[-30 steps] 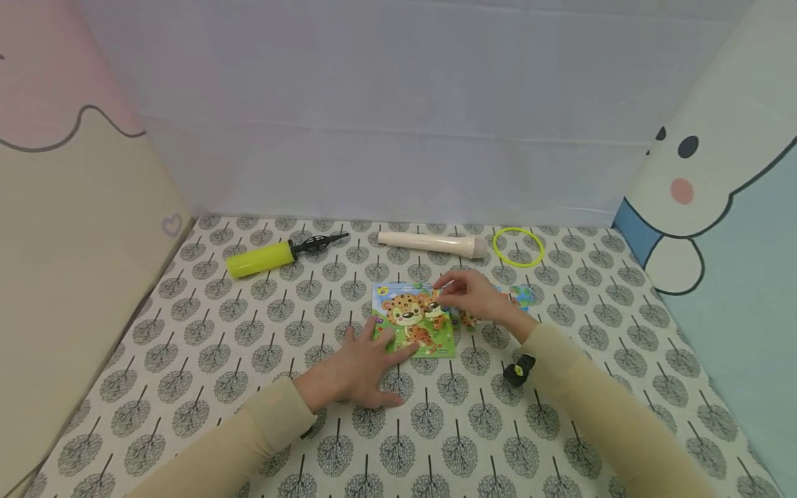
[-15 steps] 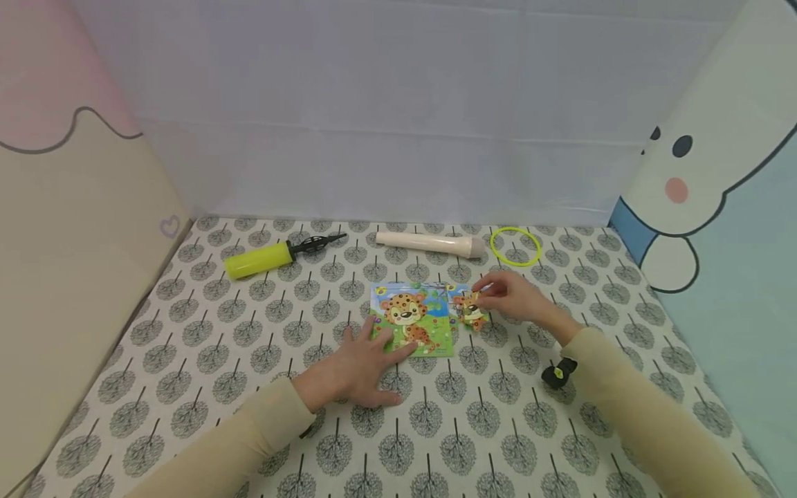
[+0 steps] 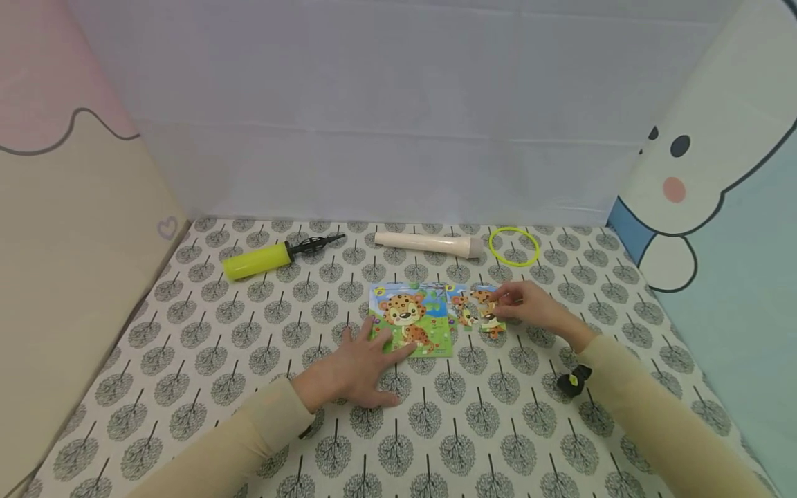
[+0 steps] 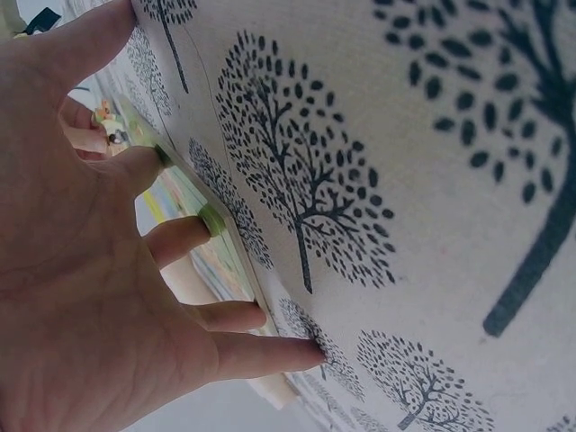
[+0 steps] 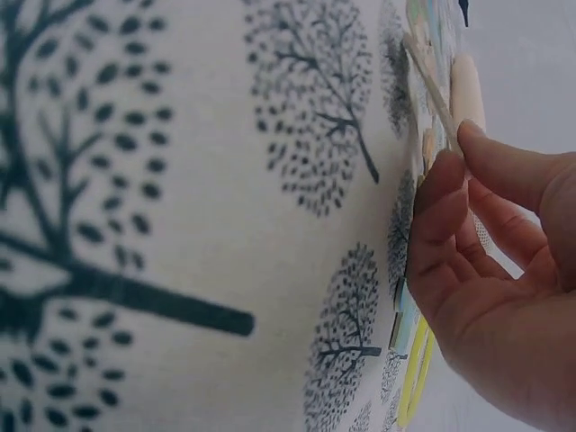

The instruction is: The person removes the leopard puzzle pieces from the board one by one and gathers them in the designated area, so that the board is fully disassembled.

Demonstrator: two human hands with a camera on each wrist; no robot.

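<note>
A puzzle board (image 3: 441, 340) with a spotted cub on green grass lies flat in the middle of the table. My left hand (image 3: 360, 368) rests on its near left edge with fingers spread; the left wrist view has several fingertips along the board's rim (image 4: 241, 245). To the right of the board, my right hand (image 3: 529, 306) pinches a puzzle piece (image 3: 492, 322) with part of the cub's face. Thumb and finger hold the tilted piece (image 5: 432, 85) by its edge in the right wrist view. Another puzzle piece (image 3: 465, 318) lies left of it, and more pieces are partly hidden by the hand.
Along the back lie a yellow-green hand pump (image 3: 258, 261) with a black nozzle, a white microphone-shaped stick (image 3: 426, 242) and a yellow ring (image 3: 514, 247). A tree-patterned cloth (image 3: 457, 443) covers the table. A pale fabric wall (image 3: 398, 138) stands behind.
My right hand has carried the pinched puzzle piece rightward, from over the board to the loose pieces beside it, and lowered it. The left hand has kept its place on the board.
</note>
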